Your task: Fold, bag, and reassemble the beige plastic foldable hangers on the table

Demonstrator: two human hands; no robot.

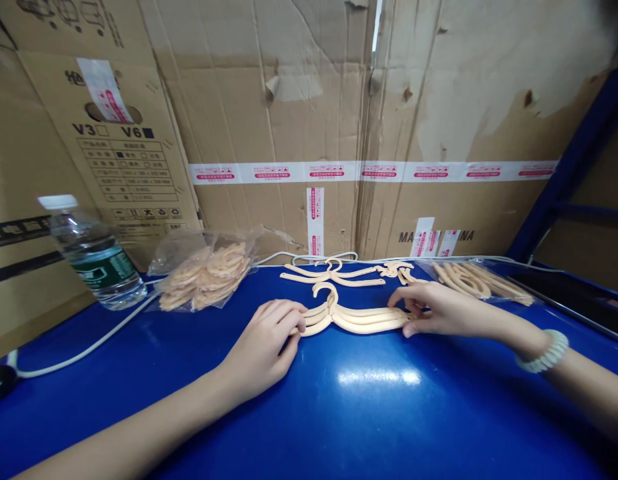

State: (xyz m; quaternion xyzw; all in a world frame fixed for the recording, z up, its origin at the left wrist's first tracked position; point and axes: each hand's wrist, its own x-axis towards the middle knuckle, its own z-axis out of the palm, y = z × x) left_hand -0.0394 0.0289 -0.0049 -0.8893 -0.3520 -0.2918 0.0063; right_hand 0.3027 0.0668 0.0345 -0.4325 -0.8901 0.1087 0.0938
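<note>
Blue table [339, 413] holds one bottle [96, 257], a left bag [203, 270] and a right bag [481, 280]. I see left hand [266, 347] and right hand [439, 310] each gripping one hanger stack [361, 319] by its ends.

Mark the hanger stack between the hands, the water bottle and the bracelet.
hanger stack [361, 320]: head view, middle of the stacked arms.
water bottle [106, 267]: head view, green label.
bracelet [546, 353]: head view, beads on the right wrist.

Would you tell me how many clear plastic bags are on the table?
2: left bag beside the water bottle; right bag beyond the right hand. None seem hidden.
</note>
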